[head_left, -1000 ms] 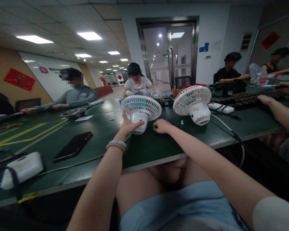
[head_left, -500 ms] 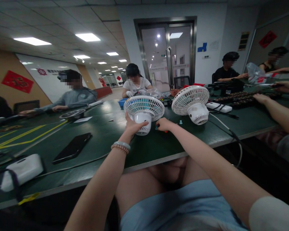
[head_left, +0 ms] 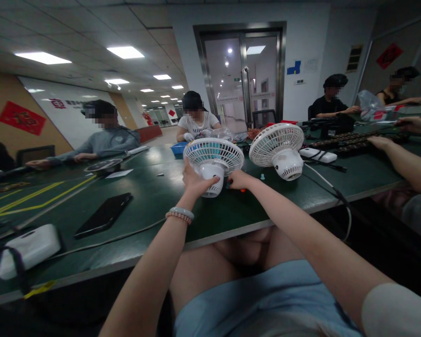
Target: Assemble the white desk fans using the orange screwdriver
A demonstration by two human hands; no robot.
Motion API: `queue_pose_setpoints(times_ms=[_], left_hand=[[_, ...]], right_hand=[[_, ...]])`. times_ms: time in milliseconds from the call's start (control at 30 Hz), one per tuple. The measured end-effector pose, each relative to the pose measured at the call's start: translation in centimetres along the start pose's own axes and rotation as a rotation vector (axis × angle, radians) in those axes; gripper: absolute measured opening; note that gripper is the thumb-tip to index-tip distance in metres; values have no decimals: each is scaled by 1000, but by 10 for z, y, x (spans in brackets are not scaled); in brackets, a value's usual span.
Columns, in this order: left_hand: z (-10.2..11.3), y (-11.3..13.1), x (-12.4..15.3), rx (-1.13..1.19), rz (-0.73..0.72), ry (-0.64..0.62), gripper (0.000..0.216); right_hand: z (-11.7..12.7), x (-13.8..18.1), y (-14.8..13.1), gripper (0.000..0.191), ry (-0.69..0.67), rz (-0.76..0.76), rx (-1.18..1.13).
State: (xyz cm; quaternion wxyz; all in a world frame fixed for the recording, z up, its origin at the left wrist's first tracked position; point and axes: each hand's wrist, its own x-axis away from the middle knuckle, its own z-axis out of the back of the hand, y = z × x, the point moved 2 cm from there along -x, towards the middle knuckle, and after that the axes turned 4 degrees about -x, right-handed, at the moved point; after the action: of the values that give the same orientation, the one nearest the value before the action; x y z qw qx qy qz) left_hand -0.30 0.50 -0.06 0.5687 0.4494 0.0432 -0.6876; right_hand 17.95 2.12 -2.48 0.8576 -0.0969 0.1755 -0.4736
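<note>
A white fan head [head_left: 215,161] rests on the table with its grille tilted up and its motor housing towards me. My left hand [head_left: 196,180] is wrapped round the left side of that housing, the thumb lying across it. Just right of the housing, my right hand [head_left: 239,179] has its fingers closed on a small teal piece [head_left: 228,185], mostly hidden by the fingers. A small orange-red item [head_left: 243,190] shows beneath this hand. Further right stands a small light-blue plastic piece [head_left: 263,177], beside a second white fan head [head_left: 279,152].
On the green table [head_left: 154,199] lie a black phone [head_left: 104,214] and a white power bank [head_left: 30,250] with a strap to my left. A cable runs along the near edge. A blue bin [head_left: 177,149] stands behind the fans. Several co-workers sit around.
The fan head in my left hand has shifted slightly to the right and turned a little, the hand moving with it. My right hand has stayed nearly in place, still closed on the teal piece.
</note>
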Motion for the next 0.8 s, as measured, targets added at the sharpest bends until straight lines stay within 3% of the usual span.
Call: queue_pose_setpoints(times_ms=[400,500,633,800], left_hand=[[21,26,8,-106,-387,126,100],[28,29,8,-134,-447,150,75],[28,25,3,-155,-429,205,24],[22,15,-3,-132,-424,233,9]], right_hand=[[-3,-3,7,17,62,6,-69],[-2,-2,5,16,98,20,-87],[1,1,2,21,127,24,-47],[3,2,0,28,111,46,11]])
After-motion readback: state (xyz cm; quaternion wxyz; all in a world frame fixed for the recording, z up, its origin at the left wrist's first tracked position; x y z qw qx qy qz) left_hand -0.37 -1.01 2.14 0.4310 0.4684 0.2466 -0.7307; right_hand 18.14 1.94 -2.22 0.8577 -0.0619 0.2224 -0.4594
